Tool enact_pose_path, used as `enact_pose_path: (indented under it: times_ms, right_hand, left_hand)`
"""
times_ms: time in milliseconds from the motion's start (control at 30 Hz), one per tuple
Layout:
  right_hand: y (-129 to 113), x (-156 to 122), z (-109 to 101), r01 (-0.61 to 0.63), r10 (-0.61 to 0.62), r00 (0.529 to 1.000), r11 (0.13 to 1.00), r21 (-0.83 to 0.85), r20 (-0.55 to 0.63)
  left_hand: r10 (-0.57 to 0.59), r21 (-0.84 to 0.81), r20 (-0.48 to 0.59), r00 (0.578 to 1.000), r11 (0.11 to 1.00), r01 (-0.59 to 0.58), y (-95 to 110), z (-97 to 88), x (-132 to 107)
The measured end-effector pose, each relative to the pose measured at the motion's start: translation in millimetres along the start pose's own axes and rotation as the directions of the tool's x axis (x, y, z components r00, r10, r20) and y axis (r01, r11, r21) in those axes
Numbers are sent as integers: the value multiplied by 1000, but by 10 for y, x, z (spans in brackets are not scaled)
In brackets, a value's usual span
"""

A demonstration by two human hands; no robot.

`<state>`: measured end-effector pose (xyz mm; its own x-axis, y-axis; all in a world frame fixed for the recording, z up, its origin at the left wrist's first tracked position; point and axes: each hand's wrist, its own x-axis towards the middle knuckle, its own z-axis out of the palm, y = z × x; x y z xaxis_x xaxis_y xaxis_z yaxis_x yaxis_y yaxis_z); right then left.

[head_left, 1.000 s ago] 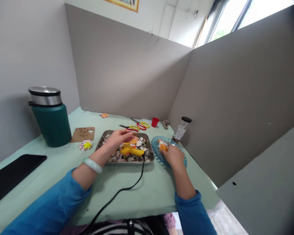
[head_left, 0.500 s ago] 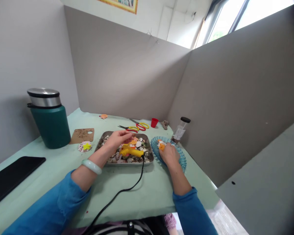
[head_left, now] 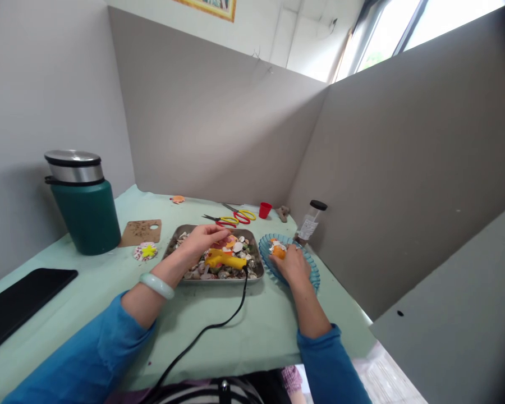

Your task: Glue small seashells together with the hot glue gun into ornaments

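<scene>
My left hand [head_left: 206,240], a pale bangle on its wrist, is held over a metal tray [head_left: 168,249] of shells and pebbles. Its thumb and fingers are pinched together; a small orange-brown bit may show at the tips, too small to name. Below it a yellow glue gun [head_left: 225,260] lies across the shells, its black cord [head_left: 219,325] running toward me. My right hand [head_left: 295,266] reaches into a blue scalloped plate [head_left: 315,275], fingers curled at a small orange piece [head_left: 279,252]. White pieces lie beside it, and the palm hides part of the plate.
Two pairs of scissors [head_left: 239,216] and a red cup [head_left: 265,210] stand behind the tray. A black-capped jar [head_left: 309,227] is beyond the plate. To the left are a green bottle [head_left: 86,216], a brown board [head_left: 141,233], a flower-decorated disc [head_left: 145,251] and a black phone-like slab [head_left: 25,306].
My right hand has shifted slightly within the plate, and more of the orange piece shows by its fingers. My left hand stays nearly still over the tray.
</scene>
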<state>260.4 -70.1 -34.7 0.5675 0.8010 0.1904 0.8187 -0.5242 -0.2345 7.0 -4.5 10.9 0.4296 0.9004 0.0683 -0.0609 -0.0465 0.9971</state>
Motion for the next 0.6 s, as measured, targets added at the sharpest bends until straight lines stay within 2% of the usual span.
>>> enact_pose_path:
  times_ms: [200, 400, 600]
  right_hand:
    - [35, -13, -24, -2, 3, 998, 1000, -7, 69]
    - [32, -5, 5, 24, -22, 999, 997, -75, 37]
    - [17, 15, 16, -17, 22, 998, 995, -98, 55]
  left_hand:
    - [-14, -6, 13, 1000, 1000, 14, 12, 7, -16]
    - [-9, 19, 21, 1000, 1000, 9, -18, -22, 10]
    - [-17, 32, 20, 1000, 999, 16, -13, -26, 11]
